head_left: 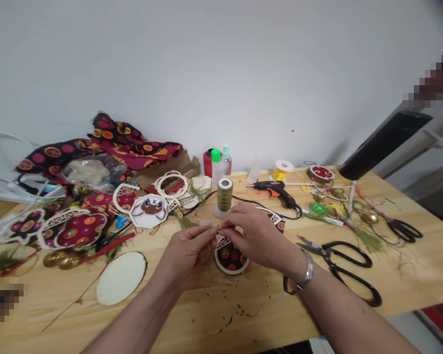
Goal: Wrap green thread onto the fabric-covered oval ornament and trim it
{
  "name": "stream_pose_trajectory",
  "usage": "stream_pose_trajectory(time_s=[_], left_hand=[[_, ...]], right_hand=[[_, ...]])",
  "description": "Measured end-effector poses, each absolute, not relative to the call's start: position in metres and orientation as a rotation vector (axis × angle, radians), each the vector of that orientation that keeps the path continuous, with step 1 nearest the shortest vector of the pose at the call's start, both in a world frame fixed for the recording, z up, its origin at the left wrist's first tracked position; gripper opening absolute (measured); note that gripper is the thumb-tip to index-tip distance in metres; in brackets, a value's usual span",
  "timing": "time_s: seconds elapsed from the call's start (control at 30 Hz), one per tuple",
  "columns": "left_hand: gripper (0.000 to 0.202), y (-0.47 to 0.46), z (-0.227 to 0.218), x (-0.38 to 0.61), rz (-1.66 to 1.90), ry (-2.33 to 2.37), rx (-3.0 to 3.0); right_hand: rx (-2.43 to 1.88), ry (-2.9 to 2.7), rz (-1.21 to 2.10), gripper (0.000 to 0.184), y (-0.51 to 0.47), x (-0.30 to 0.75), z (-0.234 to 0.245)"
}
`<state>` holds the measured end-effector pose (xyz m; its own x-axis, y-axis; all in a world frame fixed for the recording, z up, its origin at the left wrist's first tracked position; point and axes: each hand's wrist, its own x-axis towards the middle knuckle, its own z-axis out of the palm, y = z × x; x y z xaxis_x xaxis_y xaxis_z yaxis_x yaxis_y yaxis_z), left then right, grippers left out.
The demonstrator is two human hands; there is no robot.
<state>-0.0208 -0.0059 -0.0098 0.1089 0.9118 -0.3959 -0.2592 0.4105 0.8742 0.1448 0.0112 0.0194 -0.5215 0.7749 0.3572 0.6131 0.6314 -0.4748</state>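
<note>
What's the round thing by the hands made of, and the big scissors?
Round, dark, patterned ornament: seemingly matte cloth, from its printed look; its pale rim with cut lattice is probably bare wood. Big black-handled scissors: likely steel blades, grey and shiny; glossy handles, perhaps plastic.

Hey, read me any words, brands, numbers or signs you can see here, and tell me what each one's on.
No text can be read.
Glue gun, spool and green-capped bottle: any print is too small or blurred to read.
Patterned cloth: motifs too blurred to tell whether any are characters.
</note>
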Motion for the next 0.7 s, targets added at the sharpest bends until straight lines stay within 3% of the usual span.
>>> stream_pose_trajectory(time_s=[0.7], left_hand=[[0.023,-0.0072,-0.0074,-0.0201,0.959,1.130,0.740]], right_hand=[[-1.146,-2.089,0.552,0.014,0.0143,0.1425,0.0155]])
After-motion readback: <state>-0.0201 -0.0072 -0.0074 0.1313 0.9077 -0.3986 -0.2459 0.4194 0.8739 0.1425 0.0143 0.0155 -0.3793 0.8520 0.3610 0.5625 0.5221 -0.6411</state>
